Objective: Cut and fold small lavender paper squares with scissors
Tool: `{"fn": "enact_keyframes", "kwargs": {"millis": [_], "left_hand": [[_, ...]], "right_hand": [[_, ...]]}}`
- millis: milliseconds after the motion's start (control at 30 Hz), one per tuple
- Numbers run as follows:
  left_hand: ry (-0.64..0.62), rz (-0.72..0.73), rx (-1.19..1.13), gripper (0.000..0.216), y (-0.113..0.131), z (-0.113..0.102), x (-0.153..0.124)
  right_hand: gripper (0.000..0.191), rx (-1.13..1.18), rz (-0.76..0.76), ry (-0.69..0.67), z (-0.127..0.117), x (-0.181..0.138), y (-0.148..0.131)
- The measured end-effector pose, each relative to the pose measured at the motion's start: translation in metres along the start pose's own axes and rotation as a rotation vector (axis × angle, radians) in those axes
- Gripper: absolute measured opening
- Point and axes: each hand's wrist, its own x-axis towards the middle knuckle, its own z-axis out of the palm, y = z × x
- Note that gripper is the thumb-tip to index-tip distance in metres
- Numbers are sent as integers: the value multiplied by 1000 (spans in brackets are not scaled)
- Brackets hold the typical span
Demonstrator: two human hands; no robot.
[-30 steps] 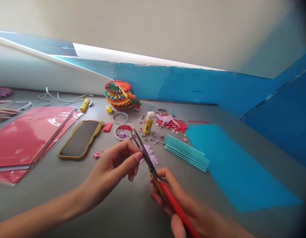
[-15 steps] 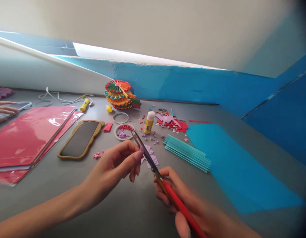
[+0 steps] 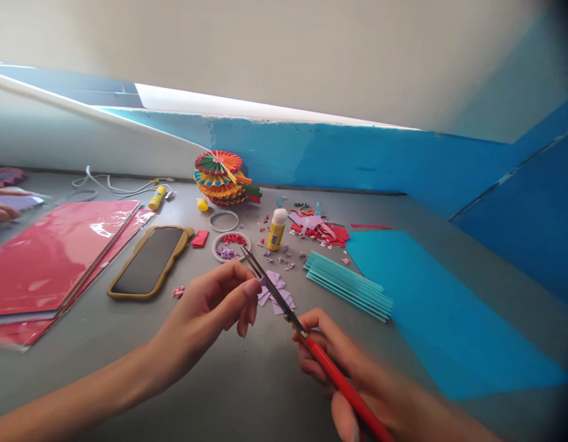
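Observation:
My right hand (image 3: 325, 350) grips a pair of scissors (image 3: 332, 371) with red handles. Their narrow blades point up and left, slightly apart at the tips. My left hand (image 3: 226, 298) is pinched beside the blades, thumb against forefinger; whatever is between the fingertips is too small or hidden to make out. Just behind the blades lie lavender paper pieces (image 3: 277, 288) on the grey table (image 3: 210, 399). Beyond my left hand a white ring (image 3: 215, 252) surrounds small red and purple paper bits (image 3: 228, 252). A glue stick (image 3: 276, 230) stands upright near it.
At left are a phone in a brown case (image 3: 148, 261), red sheets in plastic (image 3: 62, 252) and another person's hand (image 3: 2, 205). Folded teal paper (image 3: 348, 285) and a blue sheet (image 3: 449, 319) lie right. A pleated paper ornament (image 3: 221, 178) and red scraps (image 3: 320, 230) sit farther back.
My right hand and the scissors have shifted slightly right and down. My left hand has moved a touch left, still pinched. The other person's hand at far left has drawn back leftward.

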Motion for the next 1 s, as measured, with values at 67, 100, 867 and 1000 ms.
{"fn": "enact_keyframes", "kwargs": {"millis": [67, 100, 867, 1000], "left_hand": [[6, 3, 8, 21, 0, 0, 0], [9, 3, 10, 21, 0, -1, 0], [86, 23, 84, 22, 3, -5, 4], [91, 25, 107, 22, 3, -5, 4]], "right_hand": [[28, 13, -14, 11, 0, 0, 1], [29, 19, -22, 18, 0, 1, 2], [21, 104, -12, 1, 1, 0, 13], [22, 144, -74, 49, 0, 5, 21]]}}
